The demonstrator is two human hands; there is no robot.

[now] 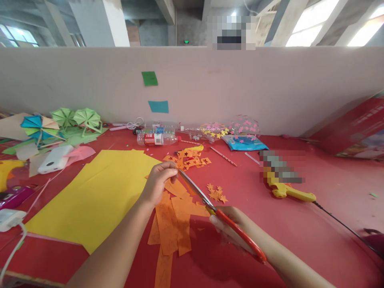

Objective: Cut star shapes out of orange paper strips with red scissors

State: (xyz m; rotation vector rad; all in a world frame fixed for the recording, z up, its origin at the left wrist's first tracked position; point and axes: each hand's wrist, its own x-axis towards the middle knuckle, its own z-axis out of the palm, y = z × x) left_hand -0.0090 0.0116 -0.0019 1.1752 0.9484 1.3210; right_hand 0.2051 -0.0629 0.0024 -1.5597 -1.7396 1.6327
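My right hand [229, 228] is closed around the orange handles of a pair of scissors [207, 202]. Their metal blades point up and left toward my left hand [159, 182]. My left hand is pinched shut at the blade tips, apparently on an orange paper piece; the exact thing between its fingers is hard to make out. Below both hands lie several orange paper strips [171, 224] on the red table [315, 240]. Small orange cut-out stars [216, 194] lie just right of the blades.
A big yellow paper sheet [93, 196] lies left. Orange star-punched scraps [190, 158], a plastic bottle [156, 139], folded paper fans [75, 120], a white device [54, 160], a yellow glue gun [292, 194] with cable, and a beige partition wall [270, 88] surround the area.
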